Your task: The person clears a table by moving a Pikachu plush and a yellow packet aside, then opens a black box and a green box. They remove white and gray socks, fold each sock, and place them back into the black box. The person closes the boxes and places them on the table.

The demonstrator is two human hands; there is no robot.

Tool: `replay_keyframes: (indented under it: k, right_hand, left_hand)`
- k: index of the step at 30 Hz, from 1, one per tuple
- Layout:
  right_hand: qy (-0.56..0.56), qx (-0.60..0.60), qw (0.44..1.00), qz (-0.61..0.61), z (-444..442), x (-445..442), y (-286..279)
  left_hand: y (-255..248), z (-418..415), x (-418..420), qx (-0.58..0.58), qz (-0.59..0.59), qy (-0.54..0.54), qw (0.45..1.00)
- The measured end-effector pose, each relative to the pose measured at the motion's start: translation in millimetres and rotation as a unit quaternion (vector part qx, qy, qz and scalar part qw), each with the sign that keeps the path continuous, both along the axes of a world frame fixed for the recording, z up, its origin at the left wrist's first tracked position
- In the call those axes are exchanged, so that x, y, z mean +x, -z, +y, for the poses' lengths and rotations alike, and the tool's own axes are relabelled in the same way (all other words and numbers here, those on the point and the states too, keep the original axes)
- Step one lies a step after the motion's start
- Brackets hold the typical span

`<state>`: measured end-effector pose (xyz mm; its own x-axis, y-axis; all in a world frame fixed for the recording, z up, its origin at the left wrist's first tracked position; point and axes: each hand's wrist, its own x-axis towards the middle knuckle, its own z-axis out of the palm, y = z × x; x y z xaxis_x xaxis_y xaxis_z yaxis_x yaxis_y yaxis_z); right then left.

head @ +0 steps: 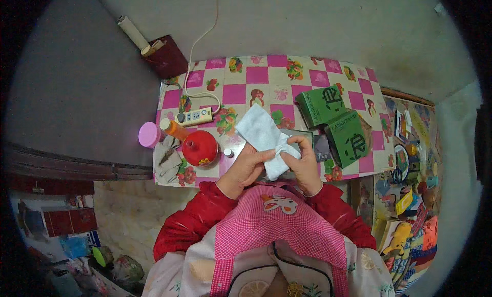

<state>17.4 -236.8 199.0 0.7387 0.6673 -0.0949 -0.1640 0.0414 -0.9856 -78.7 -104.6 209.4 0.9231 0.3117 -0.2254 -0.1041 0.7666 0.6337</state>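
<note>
A light-blue cloth (259,126) hangs bunched between both hands above the near edge of the table. My left hand (246,168) supports it from below, with the thumb pressed on its middle. On the other side, my right hand (303,162) pinches a gathered fold of the cloth between thumb and fingers. Whether anything is wrapped inside the cloth cannot be seen. Just right of the right hand lies a dark flat packet (322,148), and a greenish flat item behind the cloth is mostly hidden. A small white-capped bottle (228,153) stands left of my left hand.
Two green boxes (321,105) (349,139) bearing print lie at the right. Leftward are a red rounded container (200,148), an orange bottle (173,128), a pink lidded jar (149,134), a grey rag (167,160) and a power strip (195,116) with its cord on the checked tablecloth (257,75).
</note>
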Motion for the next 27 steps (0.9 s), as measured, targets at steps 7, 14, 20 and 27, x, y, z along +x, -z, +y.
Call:
replay_keyframes:
  k: [7, 14, 20, 27]
  right_hand:
    - [-0.046, 0.045, 0.995, -0.080, -3.9, 3.4, -22.5]
    - [-0.055, -0.053, 0.961, -0.266, -10.4, 7.4, -23.2]
    - [0.002, -0.073, 0.915, -0.397, -18.0, -1.4, -45.7]
    - [-0.106, -0.114, 0.718, -0.679, -22.8, 12.6, -32.0]
  left_hand:
    - [35.2, 3.6, 5.9, -0.284, -0.056, 0.059, 0.955]
    - [15.4, -1.7, 8.3, -0.138, -0.062, 0.080, 0.985]
    - [12.6, 2.8, 10.2, -0.068, 0.006, 0.003, 0.998]
    - [4.4, 0.1, 9.2, -0.095, -0.019, 0.037, 0.995]
